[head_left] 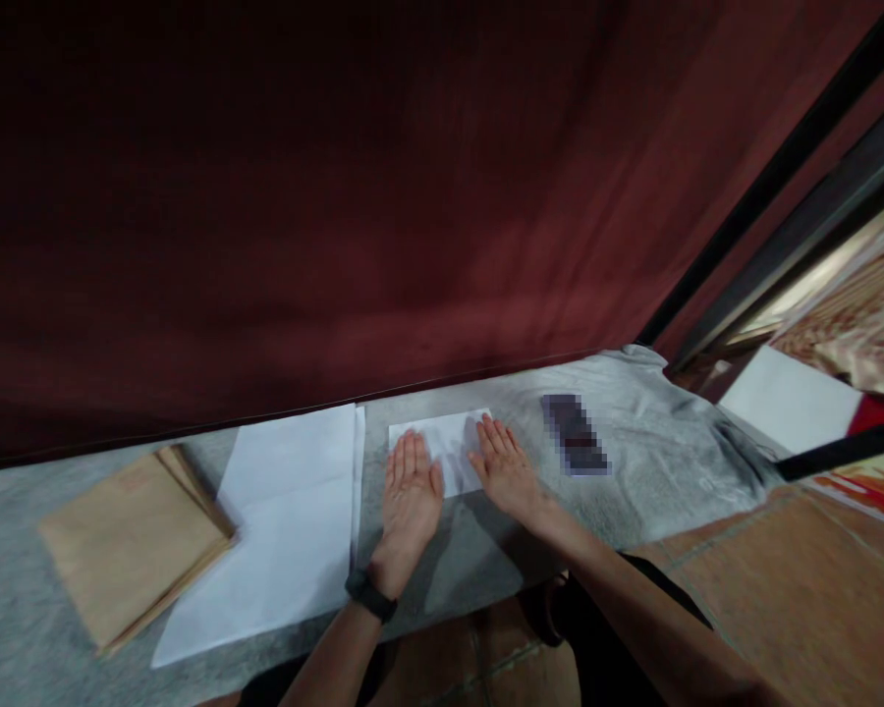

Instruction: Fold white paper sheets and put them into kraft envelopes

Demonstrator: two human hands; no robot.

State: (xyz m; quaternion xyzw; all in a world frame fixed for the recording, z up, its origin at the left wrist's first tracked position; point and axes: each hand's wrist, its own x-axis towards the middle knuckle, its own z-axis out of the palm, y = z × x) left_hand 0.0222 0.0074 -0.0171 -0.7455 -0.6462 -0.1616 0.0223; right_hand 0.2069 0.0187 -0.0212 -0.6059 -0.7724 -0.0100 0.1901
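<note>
"Small white paper (455, 450) lies on the grey cloth (682, 457), just right of the larger white sheets (287, 520). How would it handle?"

"Probably light and thin, apt to slide on the cloth or crease under a pinch. Whether it is one layer or folded cannot be told."

"Where would a hold be best?"

"Likely at the far edge, where the corners show bare, with finger and thumb and little pressure."

"And the hands?"

"Both are palm down with fingers pointing away from the body. The left hand (413, 491) covers the paper's left part, fingers straight and close together; the right hand (507, 473) rests at its right end, fingers slightly spread, thumb angled inward."

"Gripping anything?"

"No, neither is curled around anything. Both forearms reach in from the near side, converging on the paper."
</note>
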